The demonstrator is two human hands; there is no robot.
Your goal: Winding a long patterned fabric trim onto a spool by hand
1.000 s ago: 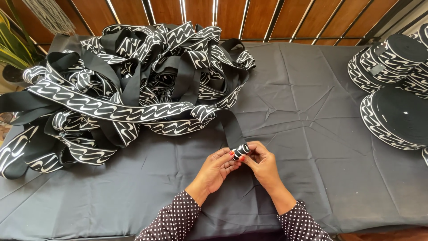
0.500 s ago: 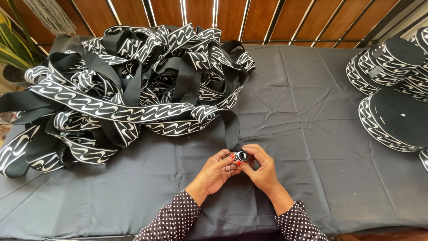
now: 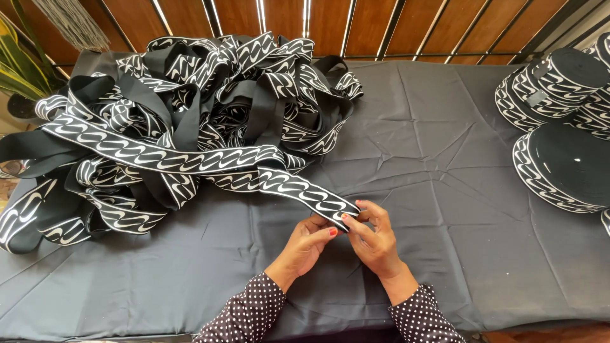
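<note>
A long black band with a white wave pattern [image 3: 305,190] runs from a big tangled heap [image 3: 178,121] across the dark grey cloth to my hands. My left hand [image 3: 308,241] and my right hand [image 3: 375,238] meet near the table's front middle. Both pinch the band's free end between fingertips, where it is turned into a small tight coil. The coil itself is mostly hidden by my fingers. My sleeves are dark with white dots.
Several finished flat rolls of the same band [image 3: 559,159] lie stacked at the right edge. The grey tablecloth [image 3: 445,159] covers the table. A potted plant [image 3: 19,76] stands at the far left, and a wooden slat fence [image 3: 286,16] runs behind.
The small coil at my fingertips has been turned further, and a straight stretch of band now leads from the heap to my hands. The view has shifted slightly.
</note>
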